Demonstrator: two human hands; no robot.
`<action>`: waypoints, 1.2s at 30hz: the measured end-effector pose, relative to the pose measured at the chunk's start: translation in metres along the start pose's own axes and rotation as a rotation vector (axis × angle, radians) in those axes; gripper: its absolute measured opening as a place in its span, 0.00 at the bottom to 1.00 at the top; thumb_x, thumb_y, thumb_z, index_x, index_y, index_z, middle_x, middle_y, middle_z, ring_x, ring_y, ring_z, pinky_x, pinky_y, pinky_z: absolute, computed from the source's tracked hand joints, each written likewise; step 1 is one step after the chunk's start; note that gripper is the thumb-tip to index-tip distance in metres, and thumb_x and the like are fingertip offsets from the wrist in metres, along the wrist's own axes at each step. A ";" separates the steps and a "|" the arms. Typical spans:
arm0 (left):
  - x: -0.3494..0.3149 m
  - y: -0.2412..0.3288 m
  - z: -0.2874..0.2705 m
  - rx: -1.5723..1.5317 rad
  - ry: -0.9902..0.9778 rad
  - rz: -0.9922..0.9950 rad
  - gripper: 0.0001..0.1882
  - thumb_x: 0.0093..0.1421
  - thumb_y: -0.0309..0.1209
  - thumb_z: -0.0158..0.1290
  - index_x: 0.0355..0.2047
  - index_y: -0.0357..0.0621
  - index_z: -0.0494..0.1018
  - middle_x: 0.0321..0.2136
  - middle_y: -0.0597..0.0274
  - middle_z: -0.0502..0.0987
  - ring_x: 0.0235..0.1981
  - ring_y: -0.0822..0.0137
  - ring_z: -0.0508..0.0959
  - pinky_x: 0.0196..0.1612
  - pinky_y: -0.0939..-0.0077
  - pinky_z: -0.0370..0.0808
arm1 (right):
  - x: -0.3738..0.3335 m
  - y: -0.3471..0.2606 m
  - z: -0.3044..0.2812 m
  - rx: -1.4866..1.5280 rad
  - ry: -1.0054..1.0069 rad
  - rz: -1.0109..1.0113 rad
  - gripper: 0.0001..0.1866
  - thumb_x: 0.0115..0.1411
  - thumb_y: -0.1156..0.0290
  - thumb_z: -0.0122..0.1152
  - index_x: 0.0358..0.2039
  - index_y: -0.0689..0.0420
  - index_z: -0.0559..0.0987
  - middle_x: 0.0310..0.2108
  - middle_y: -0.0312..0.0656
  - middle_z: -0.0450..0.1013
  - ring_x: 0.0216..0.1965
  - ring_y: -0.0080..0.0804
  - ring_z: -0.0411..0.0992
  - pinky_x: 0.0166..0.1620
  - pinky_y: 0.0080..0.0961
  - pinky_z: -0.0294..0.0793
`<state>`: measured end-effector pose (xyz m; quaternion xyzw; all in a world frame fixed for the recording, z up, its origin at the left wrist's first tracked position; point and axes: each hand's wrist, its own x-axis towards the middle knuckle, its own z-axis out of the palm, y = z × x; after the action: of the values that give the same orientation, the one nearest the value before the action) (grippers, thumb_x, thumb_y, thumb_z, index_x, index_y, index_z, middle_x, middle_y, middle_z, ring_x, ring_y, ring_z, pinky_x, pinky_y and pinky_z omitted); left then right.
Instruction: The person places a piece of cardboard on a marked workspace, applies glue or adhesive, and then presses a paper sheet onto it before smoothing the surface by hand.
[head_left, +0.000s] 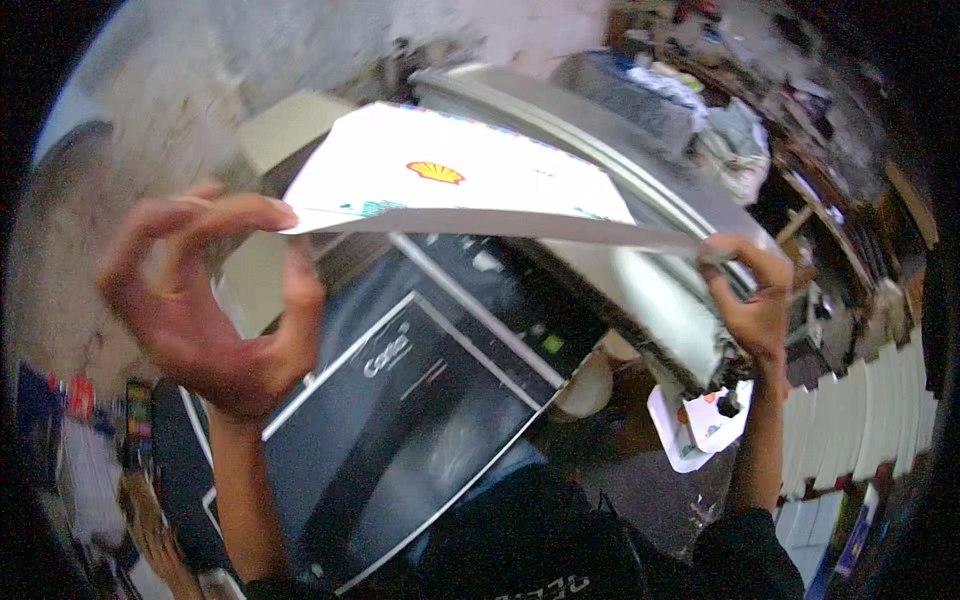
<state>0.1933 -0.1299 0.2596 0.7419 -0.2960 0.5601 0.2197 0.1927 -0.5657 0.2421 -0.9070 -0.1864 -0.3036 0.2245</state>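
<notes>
A white printed sheet with a yellow-and-red shell emblem is held up in front of me, bowed between both hands. Along its near edge runs a grey band; I cannot tell whether this is the sheet's bent underside or a separate strip. My left hand pinches the left corner, forefinger above and thumb below, the other fingers curled. At the right end, my right hand grips the edge between thumb and fingers. Below the sheet lies a large black panel or box with white lines and lettering.
A long, grey-white panel with a ragged end slants behind the sheet. An open cardboard box is at the left. A small white printed piece lies under my right forearm. Stacked pale sheets stand at the right; cloths and clutter fill the back right.
</notes>
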 end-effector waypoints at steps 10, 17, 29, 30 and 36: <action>-0.055 0.023 -0.178 -0.047 -0.261 -0.992 0.37 0.50 0.17 0.60 0.62 0.41 0.62 0.39 0.59 0.77 0.36 0.73 0.78 0.37 0.82 0.76 | 0.100 -0.051 0.108 0.653 -0.350 -0.032 0.30 0.52 0.72 0.67 0.57 0.64 0.75 0.51 0.44 0.76 0.53 0.34 0.74 0.58 0.32 0.72; -0.226 0.002 -0.192 -0.089 -0.409 -1.629 0.32 0.48 0.20 0.62 0.55 0.43 0.66 0.38 0.59 0.78 0.33 0.71 0.79 0.33 0.80 0.77 | 0.053 -0.107 0.309 0.611 -0.891 -0.148 0.20 0.50 0.69 0.62 0.42 0.65 0.80 0.33 0.47 0.79 0.31 0.33 0.78 0.36 0.34 0.81; -0.199 0.116 -0.025 0.010 -1.009 -1.075 0.37 0.38 0.36 0.69 0.53 0.51 0.74 0.55 0.57 0.71 0.59 0.55 0.64 0.60 0.50 0.54 | -0.027 -0.053 0.252 0.575 -0.545 -0.241 0.40 0.56 0.79 0.55 0.70 0.57 0.57 0.56 0.42 0.75 0.59 0.51 0.67 0.67 0.46 0.59; -0.199 0.117 -0.020 0.005 -1.040 -1.080 0.38 0.39 0.36 0.69 0.54 0.51 0.74 0.56 0.57 0.71 0.59 0.56 0.64 0.60 0.50 0.53 | -0.042 -0.044 0.238 0.556 -0.621 -0.251 0.41 0.55 0.81 0.54 0.70 0.56 0.56 0.58 0.41 0.74 0.59 0.51 0.66 0.68 0.46 0.58; -0.195 0.116 -0.009 0.074 -1.126 -1.060 0.42 0.34 0.35 0.71 0.55 0.54 0.72 0.57 0.58 0.71 0.59 0.54 0.65 0.60 0.51 0.55 | -0.096 -0.027 0.206 0.443 -0.732 -0.322 0.47 0.50 0.85 0.55 0.72 0.54 0.54 0.65 0.37 0.68 0.61 0.46 0.63 0.64 0.43 0.60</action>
<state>0.0694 -0.1712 0.0744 0.9643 0.0502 -0.0720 0.2499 0.2043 -0.4557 0.0420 -0.8442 -0.4527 0.0531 0.2821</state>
